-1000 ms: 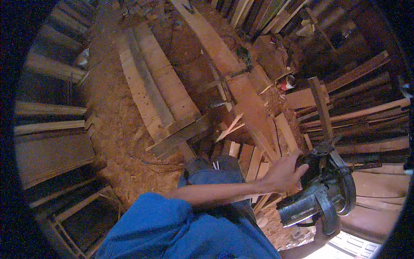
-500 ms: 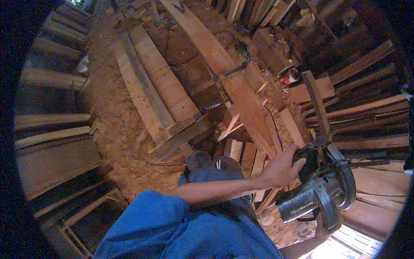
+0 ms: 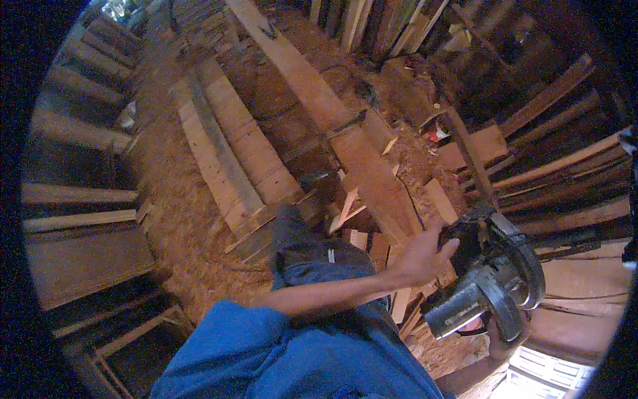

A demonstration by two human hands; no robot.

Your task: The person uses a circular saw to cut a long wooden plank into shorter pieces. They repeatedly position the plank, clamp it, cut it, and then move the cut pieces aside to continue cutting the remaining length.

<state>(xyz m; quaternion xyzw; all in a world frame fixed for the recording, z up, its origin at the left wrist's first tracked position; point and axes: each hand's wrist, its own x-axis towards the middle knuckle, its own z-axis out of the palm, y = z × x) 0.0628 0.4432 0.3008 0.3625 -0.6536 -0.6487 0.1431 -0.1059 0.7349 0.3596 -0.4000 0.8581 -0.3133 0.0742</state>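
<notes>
A dark, worn circular saw (image 3: pixel 492 286) is lifted at my right side, with its motor housing turned toward me. My right hand (image 3: pixel 506 338) is closed around its rear handle, partly hidden behind the saw body. At the front edge of the saw, my left hand (image 3: pixel 422 256) grips the dark base; its fingertips are partly out of sight behind it. A long narrow strip (image 3: pixel 470 153) seems to stick out from the front of the saw; I cannot tell whether it is fixed there.
Ahead, a long plank (image 3: pixel 372 176) lies on a sawdust-covered bench. To its left is a low stand of boards (image 3: pixel 242 139) on the sawdust floor (image 3: pixel 159 179). Stacked timber (image 3: pixel 565 159) lines the right side, and more boards (image 3: pixel 80 193) lean at the left.
My view has shifted slightly, and the bench and boards sit a little differently in it. Both hands keep their hold on the saw. One leg now reaches further forward, toward the low stand.
</notes>
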